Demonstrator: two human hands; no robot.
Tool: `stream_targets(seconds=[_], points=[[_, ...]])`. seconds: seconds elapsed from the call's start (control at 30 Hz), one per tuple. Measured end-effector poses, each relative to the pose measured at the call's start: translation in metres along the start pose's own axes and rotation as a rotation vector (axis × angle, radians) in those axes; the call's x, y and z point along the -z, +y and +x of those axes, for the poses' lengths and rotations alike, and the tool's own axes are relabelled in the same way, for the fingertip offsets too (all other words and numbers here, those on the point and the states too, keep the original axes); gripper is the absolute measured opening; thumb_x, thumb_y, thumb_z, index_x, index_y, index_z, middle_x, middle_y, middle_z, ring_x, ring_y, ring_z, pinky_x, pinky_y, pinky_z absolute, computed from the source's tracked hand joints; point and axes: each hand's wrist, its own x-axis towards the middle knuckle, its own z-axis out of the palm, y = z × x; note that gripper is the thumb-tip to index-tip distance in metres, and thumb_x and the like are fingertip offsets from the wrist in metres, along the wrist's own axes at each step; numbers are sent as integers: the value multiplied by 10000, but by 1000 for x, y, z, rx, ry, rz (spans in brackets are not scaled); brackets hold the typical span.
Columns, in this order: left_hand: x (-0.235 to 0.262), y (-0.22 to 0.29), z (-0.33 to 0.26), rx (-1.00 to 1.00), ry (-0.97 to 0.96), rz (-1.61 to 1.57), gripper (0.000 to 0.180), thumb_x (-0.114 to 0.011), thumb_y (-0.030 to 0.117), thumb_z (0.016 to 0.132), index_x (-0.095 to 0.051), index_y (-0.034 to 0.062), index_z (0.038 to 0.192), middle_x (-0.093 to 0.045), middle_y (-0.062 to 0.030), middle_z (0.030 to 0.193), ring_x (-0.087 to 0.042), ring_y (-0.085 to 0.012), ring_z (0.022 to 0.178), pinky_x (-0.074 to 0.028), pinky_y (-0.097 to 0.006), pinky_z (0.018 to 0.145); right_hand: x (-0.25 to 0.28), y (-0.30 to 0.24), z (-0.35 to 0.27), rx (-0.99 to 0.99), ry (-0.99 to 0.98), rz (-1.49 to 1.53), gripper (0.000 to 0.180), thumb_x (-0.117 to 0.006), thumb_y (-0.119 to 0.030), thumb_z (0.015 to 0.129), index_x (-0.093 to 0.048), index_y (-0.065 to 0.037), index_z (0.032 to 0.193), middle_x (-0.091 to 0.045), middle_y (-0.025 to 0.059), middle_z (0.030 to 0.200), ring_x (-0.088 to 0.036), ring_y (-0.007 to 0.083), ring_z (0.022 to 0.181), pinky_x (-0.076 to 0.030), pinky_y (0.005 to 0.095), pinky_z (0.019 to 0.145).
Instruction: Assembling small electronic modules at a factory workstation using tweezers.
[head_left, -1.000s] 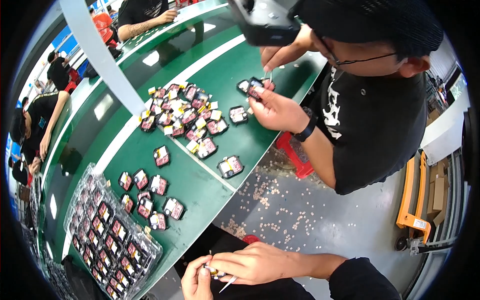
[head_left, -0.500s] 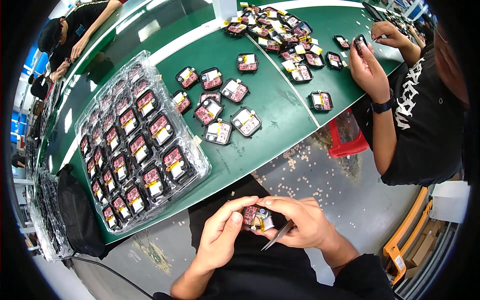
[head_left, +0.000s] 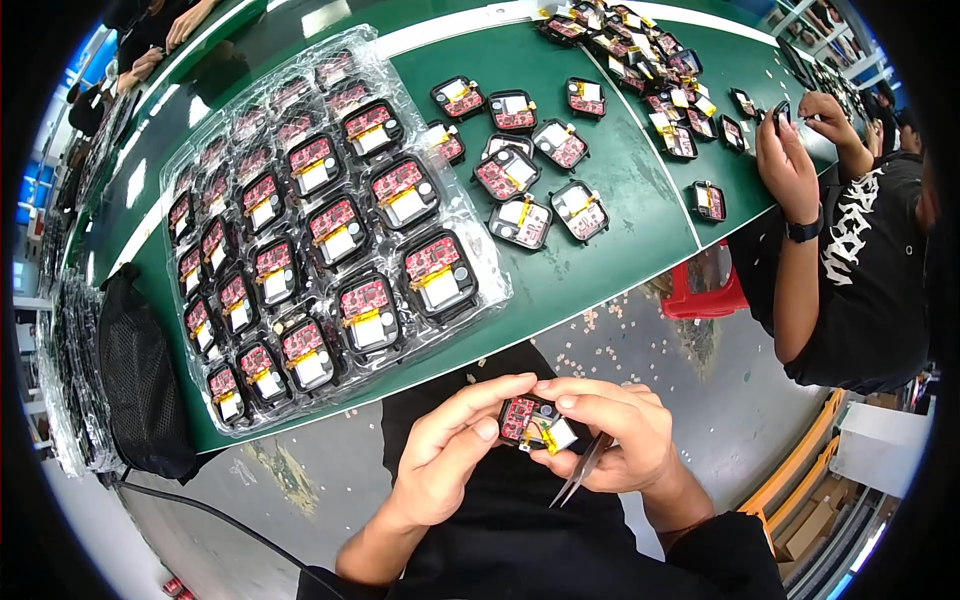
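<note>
Both hands pinch a small red circuit module (head_left: 533, 421): left hand (head_left: 447, 455) fingers grip its left edge, right hand (head_left: 612, 440) fingers also clasp tweezers (head_left: 580, 470).

Bright, even light; fisheye-bent edges.

Inventory, counted from where I sit:
- Module in my hands (head_left: 535, 422): one, red board with a white block.
- Tweezers (head_left: 580, 470): one pair.
- Clear blister tray (head_left: 200, 160) on the green bench (head_left: 600, 270): one, its filled pockets too many and too blurred at the far end to count.
- Loose modules near the tray (head_left: 520, 170): about nine.
- Far heap (head_left: 650, 60): uncountable.
- Red stool (head_left: 705, 295): one.
</note>
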Motion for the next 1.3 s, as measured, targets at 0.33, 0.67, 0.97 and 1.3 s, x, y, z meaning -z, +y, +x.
stream_targets(seconds=[0.33,0.67,0.97,1.3], points=[[4,12,-4,-64,75,236,327,-626,-29,956,-617,-99,1275,-683,-241,1226,-679,-262,1134,-546,-373,990,-3,-4,3,53,-73,-39,443,-879,-132,743,-670,-7,1112,-742,196,1075,-746,268,700,-602,309,587],[6,21,-6,20,60,258,353,-632,-145,912,-616,-114,1264,-713,-230,1120,-724,-236,984,-619,-336,838,-1,-9,4,28,-135,-40,440,-867,-104,741,-688,-19,1134,-745,165,1085,-737,245,679,-592,296,566],[5,17,-8,50,83,150,343,-648,-71,952,-633,-64,1294,-723,-165,1144,-717,-173,964,-637,-295,798,3,-6,4,42,-188,-55,515,-907,-214,750,-606,-68,1141,-748,201,1055,-753,260,672,-575,291,541],[15,8,-7,108,-15,-61,399,-570,54,1034,-510,-76,1406,-687,-203,1175,-711,-252,1017,-650,-370,834,5,-7,5,47,-150,-68,526,-909,-281,760,-578,-72,1111,-751,216,1020,-772,291,765,-587,300,574]])
